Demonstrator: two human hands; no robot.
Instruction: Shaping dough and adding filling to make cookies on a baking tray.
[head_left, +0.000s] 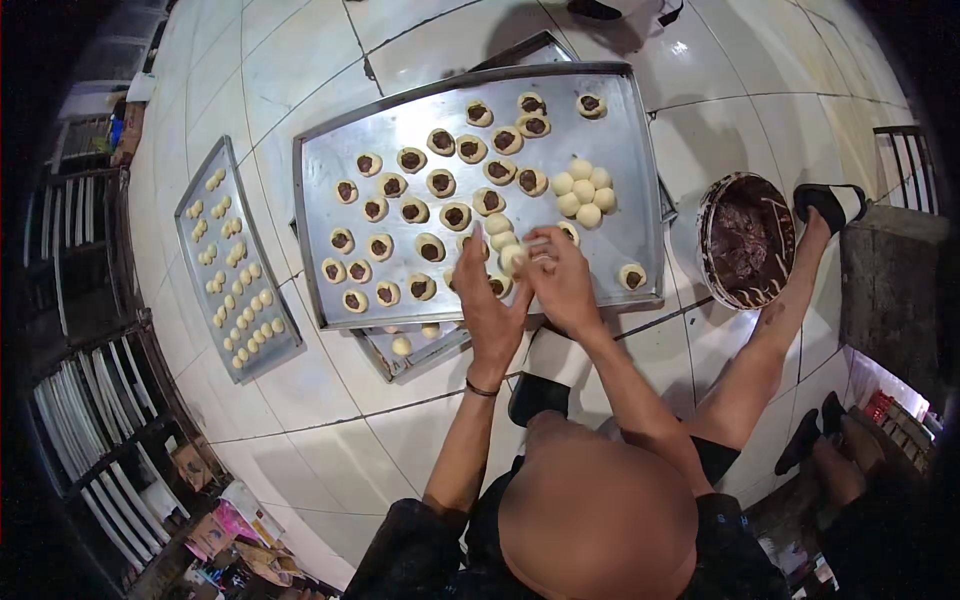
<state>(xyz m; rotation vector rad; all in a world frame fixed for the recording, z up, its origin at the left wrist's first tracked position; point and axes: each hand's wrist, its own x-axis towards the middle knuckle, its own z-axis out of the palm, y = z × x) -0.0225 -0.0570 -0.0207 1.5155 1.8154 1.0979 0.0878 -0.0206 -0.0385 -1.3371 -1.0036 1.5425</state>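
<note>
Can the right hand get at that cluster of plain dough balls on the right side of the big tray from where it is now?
Probably yes. The right hand hovers over the big tray, just below-left of the plain dough balls. Only bare tray surface lies between them, and the left hand sits on the other side.

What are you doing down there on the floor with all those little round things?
A person sits on the tiled floor over a big metal tray. Both hands, the left hand and the right hand, meet at the tray's near edge and pinch a small dough ball. Many dough cups with dark filling already sit in rows, and a cluster of plain balls waits beside them. A round tub of dark chocolate-like filling stands to the right, and a narrower tray of tiny dough pieces lies to the left.
</note>
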